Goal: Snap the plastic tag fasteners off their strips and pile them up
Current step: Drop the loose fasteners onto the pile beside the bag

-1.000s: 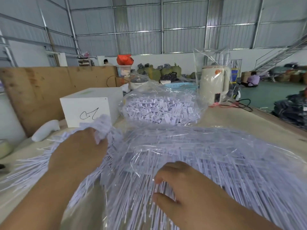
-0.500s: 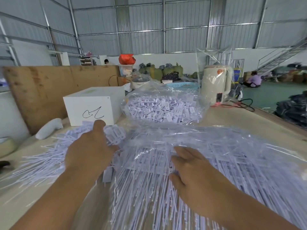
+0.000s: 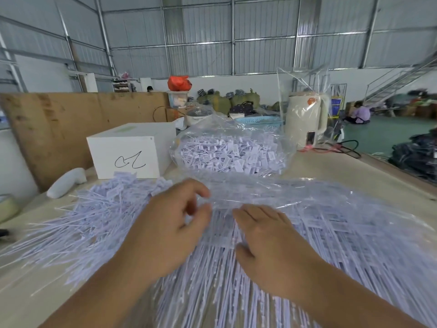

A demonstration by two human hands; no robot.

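Note:
White plastic tag fastener strips [image 3: 331, 223] lie fanned out in a clear bag over the table's right and middle. A loose heap of fasteners [image 3: 101, 209] spreads out on the left. My left hand [image 3: 170, 228] hovers at the bag's near-left edge with its fingers loosely curved, thumb and forefinger apart, holding nothing. My right hand [image 3: 267, 242] rests flat on the strips, fingers straight. Behind them, a second clear bag [image 3: 231, 152] holds a mound of small tag pieces.
A white box [image 3: 127, 150] with a black scribble stands at the back left, against a plywood board [image 3: 71, 124]. A white handle-shaped object [image 3: 63, 183] lies beside it. A cream kettle [image 3: 305, 119] and cables sit at the back right. A tape roll [image 3: 7, 207] is at the left edge.
My left hand held a bunch of fasteners over the left heap; it has let go and moved right to the bag's edge. My right hand slid forward across the strips.

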